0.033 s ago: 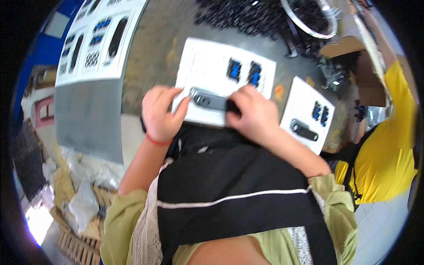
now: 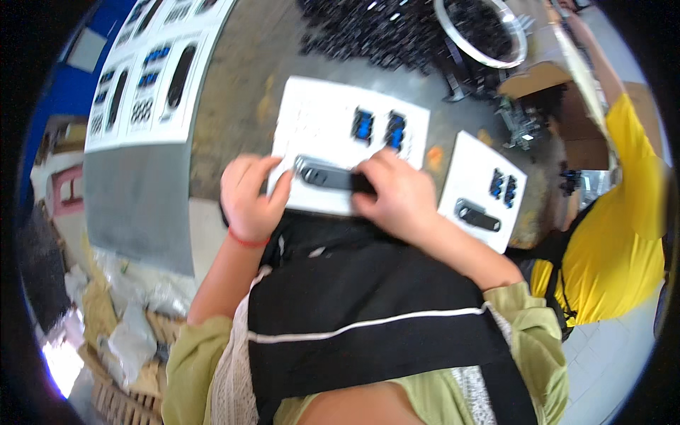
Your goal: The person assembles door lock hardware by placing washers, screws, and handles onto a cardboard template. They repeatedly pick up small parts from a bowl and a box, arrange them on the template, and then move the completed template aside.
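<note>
In front of me lies a white card (image 2: 312, 106), with two blue-and-black blocks (image 2: 363, 125) on its upper right part. Across the card's near side is a long dark part (image 2: 326, 176) with a rounded, shiny left end and oval marks. My right hand (image 2: 398, 195) is closed on the right end of this part and hides that end. At the card's left edge is my left hand (image 2: 249, 198), its thumb and forefinger apart, near the rounded end of the part. Whether its fingertips touch the card, I cannot tell.
To the right, a second white card (image 2: 467, 163) bears similar blocks and a dark part (image 2: 478, 215). A heap of small black pieces (image 2: 368, 35) and a pale ring (image 2: 448, 28) sit at the far side. Printed sheets (image 2: 159, 131) lie left. A person in yellow (image 2: 609, 262) is at right.
The whole view has shifted slightly, so things sit lower and farther left in the picture. Both hands keep about the same places at the card and the dark part.
</note>
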Motion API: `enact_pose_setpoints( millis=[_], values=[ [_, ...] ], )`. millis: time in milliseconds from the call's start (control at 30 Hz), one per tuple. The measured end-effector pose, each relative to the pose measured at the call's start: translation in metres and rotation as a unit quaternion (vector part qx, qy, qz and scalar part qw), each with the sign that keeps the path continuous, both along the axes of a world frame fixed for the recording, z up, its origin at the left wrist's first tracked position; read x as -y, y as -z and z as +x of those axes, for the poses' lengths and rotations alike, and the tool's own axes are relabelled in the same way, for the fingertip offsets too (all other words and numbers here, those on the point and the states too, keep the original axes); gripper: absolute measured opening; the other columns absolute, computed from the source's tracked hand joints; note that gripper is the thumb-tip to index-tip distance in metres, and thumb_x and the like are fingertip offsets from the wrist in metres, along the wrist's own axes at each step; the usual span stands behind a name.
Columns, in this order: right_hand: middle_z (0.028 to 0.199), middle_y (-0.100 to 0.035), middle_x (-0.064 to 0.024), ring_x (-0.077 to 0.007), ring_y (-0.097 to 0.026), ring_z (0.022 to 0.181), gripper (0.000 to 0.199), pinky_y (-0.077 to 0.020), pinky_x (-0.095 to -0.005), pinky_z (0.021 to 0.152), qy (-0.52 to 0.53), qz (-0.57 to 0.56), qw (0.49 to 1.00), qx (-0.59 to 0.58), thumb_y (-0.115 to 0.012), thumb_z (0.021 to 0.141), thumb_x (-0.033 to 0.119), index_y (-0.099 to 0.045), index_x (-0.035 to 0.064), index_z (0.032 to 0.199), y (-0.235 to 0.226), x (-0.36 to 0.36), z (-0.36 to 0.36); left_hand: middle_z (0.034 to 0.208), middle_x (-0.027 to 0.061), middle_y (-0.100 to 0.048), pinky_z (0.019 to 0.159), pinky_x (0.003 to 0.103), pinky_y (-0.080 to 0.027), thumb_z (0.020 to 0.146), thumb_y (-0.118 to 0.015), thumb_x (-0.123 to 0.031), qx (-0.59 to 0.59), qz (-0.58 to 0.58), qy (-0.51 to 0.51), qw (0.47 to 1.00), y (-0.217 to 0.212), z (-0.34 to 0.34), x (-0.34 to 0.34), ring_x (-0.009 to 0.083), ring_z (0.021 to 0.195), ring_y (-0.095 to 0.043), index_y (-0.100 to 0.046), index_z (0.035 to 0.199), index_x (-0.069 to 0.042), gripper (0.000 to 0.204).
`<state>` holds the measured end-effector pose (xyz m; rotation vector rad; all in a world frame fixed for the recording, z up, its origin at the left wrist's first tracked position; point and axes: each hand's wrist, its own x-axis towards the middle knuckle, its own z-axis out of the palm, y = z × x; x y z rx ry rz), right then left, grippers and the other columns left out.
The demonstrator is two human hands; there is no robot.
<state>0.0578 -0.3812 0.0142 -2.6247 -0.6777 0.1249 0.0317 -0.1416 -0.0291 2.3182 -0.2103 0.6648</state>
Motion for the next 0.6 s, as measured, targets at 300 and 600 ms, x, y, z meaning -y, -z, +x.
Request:
enact_pose_setpoints(
  millis=[300,600],
  values=[
    [0.101,-0.067,-0.0125,-0.0326,-0.065,0.095,0.015,-0.0543,-0.0430,0.081,0.146,-0.059,0.962,0.221,-0.065,0.084,0.016,-0.075,0.0114,0.094,-0.052,0.096,0.203,0.075,0.0058,-0.053,0.070,0.035,-0.042,0.072,-0.072,0.000,-0.013,-0.044,-0.038,0.998,0.007,-0.003,0.003,0.0235,0.074,-0.051,-0.068,0.096,-0.004,0.025],
    [0.102,-0.072,-0.0127,-0.0320,-0.068,0.097,0.022,-0.0550,-0.0430,0.085,0.260,-0.121,0.955,0.079,-0.068,0.081,0.023,-0.075,0.0136,0.100,-0.021,0.106,0.285,0.080,0.0062,-0.055,0.070,0.034,-0.043,0.073,-0.069,0.002,0.001,-0.039,-0.066,0.997,0.011,-0.005,0.003,0.0229,0.074,-0.051,-0.068,0.096,-0.004,0.024]
  ],
)
